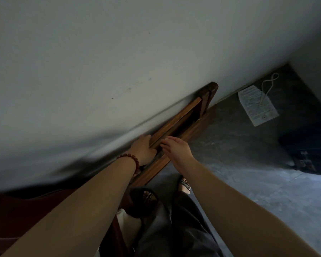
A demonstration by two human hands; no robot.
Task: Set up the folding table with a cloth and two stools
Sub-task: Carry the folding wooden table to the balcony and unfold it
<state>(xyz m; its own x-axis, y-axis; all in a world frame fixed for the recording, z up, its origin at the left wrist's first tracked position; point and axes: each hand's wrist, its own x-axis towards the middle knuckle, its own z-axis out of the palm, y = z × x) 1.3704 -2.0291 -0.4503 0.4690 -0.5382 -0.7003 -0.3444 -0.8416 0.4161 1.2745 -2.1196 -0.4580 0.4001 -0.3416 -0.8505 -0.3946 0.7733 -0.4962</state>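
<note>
Far left of the folding table [185,115], low in view, we see a dark red surface [17,210]; can't tell what it is. The table is folded flat, standing on edge and leaning on the pale wall [119,62] behind it, wooden slats facing us. Left hand [144,149], red bead bracelet [130,157] on its wrist, grips the table's near end: fingers go over the wall-side edge, thumb on a slat. Right hand [176,149] sits just beside it over the table's floor-side rail, fingers spread and relaxed, holding nothing; can't tell if the tips touch the wood. Below the table's near end, two sandalled feet [184,184] on the grey floor [239,164]. Right of the table's far end, a printed paper sheet [256,104] with a looped cord [269,84] lies on the floor. Further right, a dark bulky object [308,145], blurred.
</note>
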